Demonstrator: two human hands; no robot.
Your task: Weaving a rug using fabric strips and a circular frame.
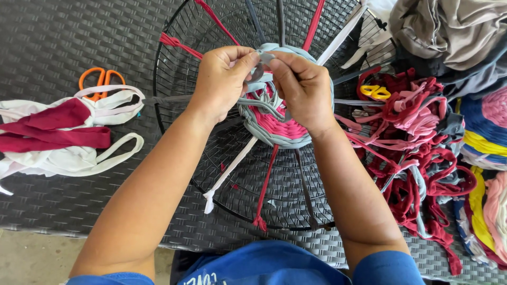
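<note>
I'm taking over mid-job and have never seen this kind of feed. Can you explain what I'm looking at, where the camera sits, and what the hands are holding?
There is one picture, taken from a camera on the person's head, looking down at their own two bare hands. No machine is involved. On a dark woven table lies a round black wire frame with fabric strips stretched across it like spokes. A grey and pink woven disc sits at its centre. The left hand and right hand together pinch a grey fabric strip above that disc. To the left lie orange scissors and white and dark red cloth. To the right is a pile of red, pink and grey strips with yellow scissors.
</note>
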